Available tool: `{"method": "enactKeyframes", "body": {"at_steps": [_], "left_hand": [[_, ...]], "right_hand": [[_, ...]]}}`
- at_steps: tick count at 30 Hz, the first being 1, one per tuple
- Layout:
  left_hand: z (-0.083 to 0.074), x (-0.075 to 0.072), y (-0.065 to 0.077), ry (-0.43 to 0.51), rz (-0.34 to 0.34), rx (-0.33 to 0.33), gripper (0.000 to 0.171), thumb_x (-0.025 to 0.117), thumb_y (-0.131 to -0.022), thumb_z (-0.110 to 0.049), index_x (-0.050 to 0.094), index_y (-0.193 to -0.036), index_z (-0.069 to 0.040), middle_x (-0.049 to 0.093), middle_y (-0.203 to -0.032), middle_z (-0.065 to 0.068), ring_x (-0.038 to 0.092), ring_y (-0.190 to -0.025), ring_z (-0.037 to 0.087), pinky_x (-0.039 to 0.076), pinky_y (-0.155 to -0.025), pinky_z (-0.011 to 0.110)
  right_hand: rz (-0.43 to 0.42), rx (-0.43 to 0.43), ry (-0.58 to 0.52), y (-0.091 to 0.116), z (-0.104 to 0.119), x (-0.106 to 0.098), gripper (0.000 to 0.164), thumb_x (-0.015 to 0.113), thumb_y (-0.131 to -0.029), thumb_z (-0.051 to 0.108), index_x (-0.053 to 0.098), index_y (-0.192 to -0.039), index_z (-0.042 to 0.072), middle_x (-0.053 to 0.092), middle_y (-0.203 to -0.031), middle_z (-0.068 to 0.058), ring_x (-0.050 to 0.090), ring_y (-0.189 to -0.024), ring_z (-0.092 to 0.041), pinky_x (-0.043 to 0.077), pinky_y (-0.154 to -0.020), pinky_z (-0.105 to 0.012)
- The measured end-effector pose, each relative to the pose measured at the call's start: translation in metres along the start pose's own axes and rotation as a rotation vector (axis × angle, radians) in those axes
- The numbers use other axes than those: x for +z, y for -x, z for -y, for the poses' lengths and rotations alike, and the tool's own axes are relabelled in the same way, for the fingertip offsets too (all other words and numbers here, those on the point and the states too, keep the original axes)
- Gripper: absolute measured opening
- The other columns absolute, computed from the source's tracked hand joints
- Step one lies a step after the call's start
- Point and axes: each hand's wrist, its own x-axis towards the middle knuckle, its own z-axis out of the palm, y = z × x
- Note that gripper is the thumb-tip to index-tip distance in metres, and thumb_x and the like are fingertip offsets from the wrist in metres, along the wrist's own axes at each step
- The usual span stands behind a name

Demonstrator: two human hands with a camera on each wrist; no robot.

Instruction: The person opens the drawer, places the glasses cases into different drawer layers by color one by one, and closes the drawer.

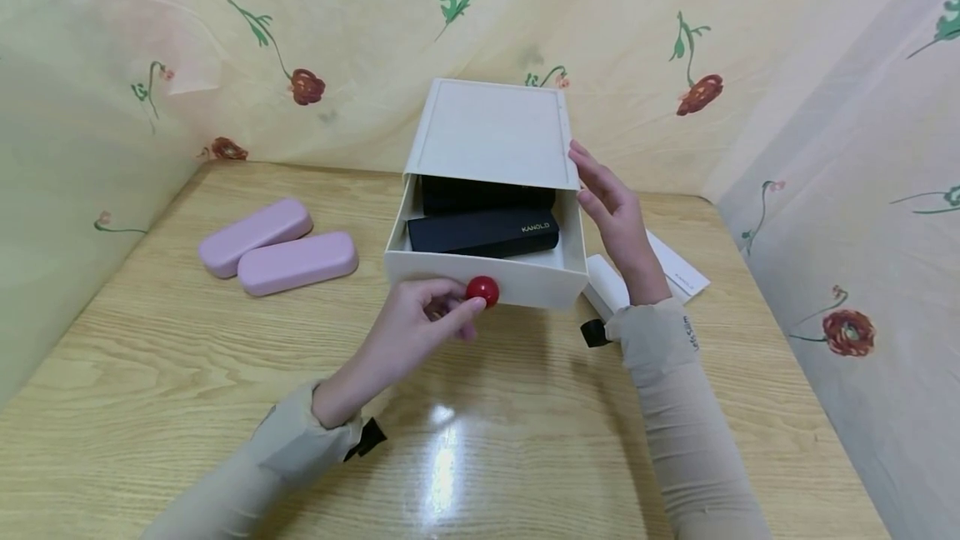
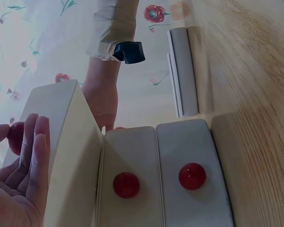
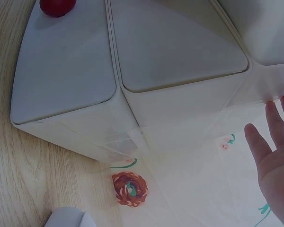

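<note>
A white drawer unit (image 1: 495, 127) stands on the table, its top drawer (image 1: 536, 288) pulled out. My left hand (image 1: 416, 315) pinches that drawer's round red knob (image 1: 482, 290) between thumb and fingers. Inside lies a black glasses case (image 1: 476, 233) lettered in gold, slightly askew. Behind it a second black case (image 1: 480, 193) is partly hidden under the unit's top. My right hand (image 1: 618, 215) rests its extended fingertips against the unit's right side. Below, the left wrist view shows two closed drawers with red knobs (image 2: 126, 185).
Two pink glasses cases (image 1: 298, 263) lie on the table (image 1: 187, 407) at left. To the right, partly behind my right arm, are a white case (image 1: 606, 286) and a flat white box (image 1: 678, 269). Flowered cloth (image 1: 360, 48) hangs behind and beside the table.
</note>
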Motion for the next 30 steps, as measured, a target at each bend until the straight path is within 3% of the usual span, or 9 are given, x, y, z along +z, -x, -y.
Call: {"method": "enactKeyframes", "body": {"at_steps": [11,19,22,27,30], "left_hand": [[0.001,-0.002,-0.011,0.019,-0.015,-0.009,0.019,0.065,-0.093,-0.02,0.071,-0.09,-0.003,0.072,-0.071,0.01,0.067,-0.067,0.023,0.056,-0.063,0.027],[0.006,-0.003,-0.02,0.055,-0.017,-0.028,0.02,0.065,-0.094,-0.019,0.07,-0.094,0.0,0.072,-0.075,0.013,0.066,-0.067,0.016,0.059,-0.067,0.031],[0.006,-0.003,-0.023,0.063,-0.024,-0.035,0.019,0.065,-0.093,-0.019,0.07,-0.094,-0.001,0.072,-0.076,0.013,0.067,-0.067,0.016,0.059,-0.067,0.029],[0.007,-0.002,-0.028,0.071,-0.032,-0.025,0.02,0.064,-0.094,-0.019,0.069,-0.095,0.0,0.072,-0.077,0.014,0.067,-0.067,0.016,0.059,-0.067,0.028],[0.008,-0.002,-0.031,0.073,-0.037,-0.021,0.021,0.064,-0.094,-0.02,0.068,-0.094,0.001,0.072,-0.077,0.015,0.067,-0.066,0.017,0.059,-0.066,0.029]], "right_hand": [[0.0,-0.03,-0.035,-0.001,-0.002,0.001,0.047,0.058,-0.098,0.026,0.049,-0.143,0.013,0.039,-0.155,0.002,0.036,-0.144,-0.018,0.029,-0.119,-0.03],[-0.006,-0.032,-0.035,0.0,-0.003,0.001,0.047,0.057,-0.098,0.027,0.049,-0.142,0.013,0.039,-0.155,0.002,0.037,-0.144,-0.017,0.03,-0.119,-0.028],[-0.006,-0.036,-0.027,-0.001,-0.003,0.0,0.049,0.057,-0.098,0.032,0.05,-0.142,0.014,0.039,-0.155,0.002,0.036,-0.144,-0.017,0.027,-0.12,-0.034],[-0.003,-0.038,-0.046,0.0,-0.005,-0.001,0.055,0.057,-0.096,0.044,0.051,-0.142,0.015,0.039,-0.155,0.003,0.036,-0.144,-0.018,0.02,-0.119,-0.057],[-0.002,-0.037,-0.048,0.0,-0.005,-0.001,0.057,0.057,-0.095,0.047,0.051,-0.142,0.016,0.039,-0.155,0.004,0.036,-0.144,-0.018,0.019,-0.118,-0.061]]}}
